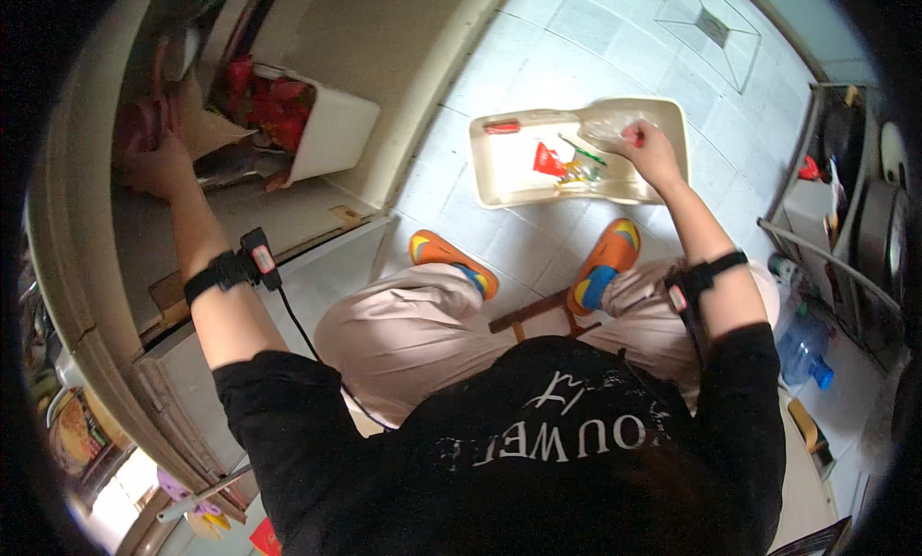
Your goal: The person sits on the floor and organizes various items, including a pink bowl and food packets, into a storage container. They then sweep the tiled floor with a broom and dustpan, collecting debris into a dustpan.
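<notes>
My left hand [162, 166] reaches into an open low cabinet [238, 217] on the left. Its fingers are dim and blurred beside some pinkish items and a brown cardboard piece [216, 132]; what they hold is unclear. To its right in the cabinet, a white plastic bin [338, 131] with red packets [284, 109] lies tilted. My right hand [652, 156] is over the right end of a cream plastic basin [497, 196], its fingers closed on a clear plastic bag [605, 126]. A small red bit shows at the fingertips. Inside the basin lie a red packet [549, 160], a red stick-like item [502, 127] and small green and yellow wrappers [576, 171].
The basin stands on a tiled floor [518, 66] before my orange slippers [609, 257]. A metal rack [828, 253] with pans stands at the right, near a blue water bottle [803, 351]. A floor drain [713, 27] lies farther off. A cable [295, 318] hangs from my left wrist strap.
</notes>
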A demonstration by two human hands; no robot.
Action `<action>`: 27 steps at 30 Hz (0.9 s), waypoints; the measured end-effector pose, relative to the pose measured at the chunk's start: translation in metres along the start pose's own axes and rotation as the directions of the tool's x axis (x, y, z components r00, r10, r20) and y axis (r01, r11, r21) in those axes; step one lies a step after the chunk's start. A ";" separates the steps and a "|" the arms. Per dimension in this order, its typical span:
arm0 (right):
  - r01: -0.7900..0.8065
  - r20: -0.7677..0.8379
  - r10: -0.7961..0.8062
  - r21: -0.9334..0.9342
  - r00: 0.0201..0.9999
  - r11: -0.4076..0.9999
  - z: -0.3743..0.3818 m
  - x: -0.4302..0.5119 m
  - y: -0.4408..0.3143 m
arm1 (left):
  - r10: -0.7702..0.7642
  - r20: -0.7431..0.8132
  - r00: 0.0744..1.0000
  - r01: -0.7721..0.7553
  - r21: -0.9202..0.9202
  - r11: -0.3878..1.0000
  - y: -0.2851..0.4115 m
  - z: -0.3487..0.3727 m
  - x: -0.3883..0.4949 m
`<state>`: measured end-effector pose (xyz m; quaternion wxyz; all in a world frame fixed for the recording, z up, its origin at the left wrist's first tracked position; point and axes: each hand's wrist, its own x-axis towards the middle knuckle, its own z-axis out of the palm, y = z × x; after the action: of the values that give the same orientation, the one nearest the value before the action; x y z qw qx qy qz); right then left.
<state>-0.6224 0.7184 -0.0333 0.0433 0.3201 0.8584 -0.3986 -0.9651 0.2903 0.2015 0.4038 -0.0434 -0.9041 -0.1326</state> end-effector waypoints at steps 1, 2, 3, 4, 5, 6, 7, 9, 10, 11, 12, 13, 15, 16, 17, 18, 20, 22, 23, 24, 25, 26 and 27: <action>-0.057 0.025 0.057 0.004 0.998 0.998 0.005 0.007 0.003 | -0.036 -0.013 0.999 0.033 -0.203 0.979 0.023 -0.006 -0.012; -0.001 0.065 0.002 -0.022 0.998 1.000 0.010 0.012 0.005 | -0.088 0.064 0.994 0.106 -0.398 0.911 0.044 -0.014 -0.027; -0.031 0.125 0.042 -0.087 0.991 0.996 0.016 0.017 0.006 | -0.149 0.256 0.955 0.271 -0.554 0.787 0.067 -0.025 -0.047; 0.000 0.175 0.028 -0.159 0.984 0.987 0.025 0.020 0.006 | -0.183 0.487 0.854 0.489 -0.630 0.603 0.088 -0.042 -0.074; 0.014 0.227 0.040 -0.230 0.973 0.973 0.033 0.024 0.006 | -0.152 0.681 0.717 0.674 -0.620 0.402 0.105 -0.058 -0.104; 0.106 0.309 0.003 -0.336 0.951 0.936 0.046 0.028 0.004 | 0.066 0.801 0.595 0.757 -0.586 0.288 0.120 -0.071 -0.128; 0.222 0.430 -0.057 -0.345 0.901 0.912 0.056 0.032 0.004 | 0.153 0.844 0.514 0.824 -0.535 0.187 0.133 -0.090 -0.161; 0.338 0.529 -0.137 -0.306 0.837 0.890 0.083 0.041 0.002 | 0.207 0.958 0.201 0.941 -0.247 0.230 0.152 -0.108 -0.206; 0.330 0.532 -0.130 -0.300 0.837 0.895 0.099 0.046 0.000 | 0.211 0.977 0.031 0.973 -0.078 0.217 0.153 -0.110 -0.221; 0.401 0.582 -0.150 -0.331 0.799 0.854 0.111 0.055 -0.001 | 0.262 0.957 -0.125 0.978 0.075 0.193 0.152 -0.109 -0.232; 0.462 0.633 -0.145 -0.371 0.760 0.805 0.124 0.065 -0.003 | 0.243 0.949 -0.199 0.977 0.172 0.129 0.151 -0.107 -0.242; 0.521 0.683 -0.132 -0.402 0.719 0.753 0.134 0.074 -0.005 | 0.167 0.927 -0.334 0.941 0.320 0.106 0.148 -0.104 -0.248; 0.471 0.663 -0.078 -0.439 0.745 0.765 0.151 0.084 -0.009 | 0.230 0.920 -0.316 0.948 0.316 0.038 0.138 -0.102 -0.253; 0.444 0.653 -0.052 -0.453 0.756 0.773 0.156 0.086 -0.010 | 0.233 0.931 -0.280 0.960 0.273 0.062 0.134 -0.100 -0.253; 0.422 0.607 -0.043 -0.498 0.794 0.757 0.161 0.085 -0.011 | 0.245 0.940 -0.239 0.971 0.224 0.088 0.130 -0.098 -0.254; 0.398 0.559 -0.037 -0.540 0.828 0.742 0.166 0.080 -0.011 | 0.242 0.951 -0.193 0.980 0.174 0.099 0.128 -0.098 -0.253; 0.430 0.562 0.030 -0.665 0.826 0.611 0.175 0.070 -0.012 | 0.220 0.953 -0.209 0.977 0.192 0.095 0.124 -0.098 -0.252; 0.498 0.587 0.029 -0.710 0.809 0.498 0.182 0.064 -0.010 | 0.245 0.949 -0.199 0.979 0.180 0.098 0.124 -0.097 -0.250; 0.550 0.619 0.042 -0.725 0.784 0.415 0.185 0.063 -0.008 | 0.243 0.946 -0.214 0.976 0.197 0.093 0.124 -0.096 -0.249; 0.506 0.629 0.161 -0.730 0.761 0.460 0.187 0.066 -0.008 | 0.240 0.943 -0.230 0.973 0.215 0.087 0.124 -0.096 -0.249; 0.453 0.620 0.164 -0.706 0.767 0.545 0.189 0.068 -0.006 | 0.236 0.940 -0.246 0.969 0.234 0.080 0.124 -0.096 -0.248; 0.395 0.611 0.172 -0.674 0.772 0.624 0.189 0.072 -0.006 | 0.233 0.941 -0.247 0.969 0.234 0.084 0.123 -0.096 -0.247; 0.328 0.615 0.207 -0.639 0.761 0.695 0.188 0.073 -0.006 | 0.230 0.940 -0.251 0.968 0.236 0.089 0.123 -0.096 -0.246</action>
<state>-0.7174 0.6191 -0.1814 0.4427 0.0889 0.8844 -0.1184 -0.7087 0.3888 0.1054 -0.4976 0.1408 -0.5600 -0.6473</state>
